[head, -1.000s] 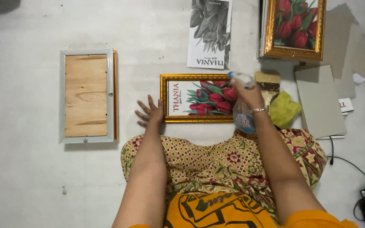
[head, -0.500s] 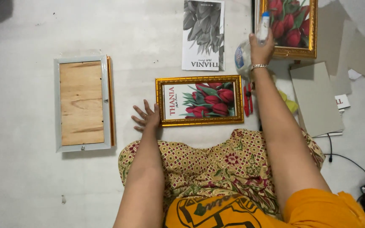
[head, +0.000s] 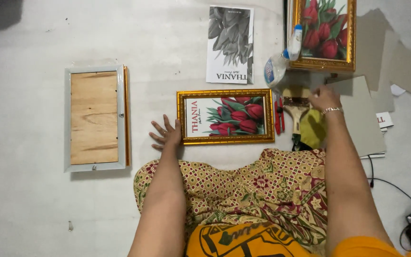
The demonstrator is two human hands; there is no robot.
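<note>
A gold-framed picture of red tulips [head: 225, 116] lies flat on the white floor in front of me. My left hand [head: 166, 134] rests open on the floor, fingers spread, touching the frame's left edge. My right hand [head: 324, 98] hovers empty over a wide paintbrush [head: 296, 110] and a yellow-green cloth [head: 314, 128] to the right of the frame. A clear spray bottle [head: 281, 62] stands beyond the brush, free of my hand.
A frame lying face down with a wooden back [head: 94, 118] is at the left. A grey printed sheet [head: 230, 44] lies at the top. A second gold tulip frame [head: 323, 33], grey boards [head: 363, 114], red pliers [head: 278, 116] and a black cable [head: 396, 188] lie on the right.
My right hand carried the spray bottle up to the right, set it down by the far frame and let go, then came back down over the paintbrush. My left hand stayed at the frame's edge.
</note>
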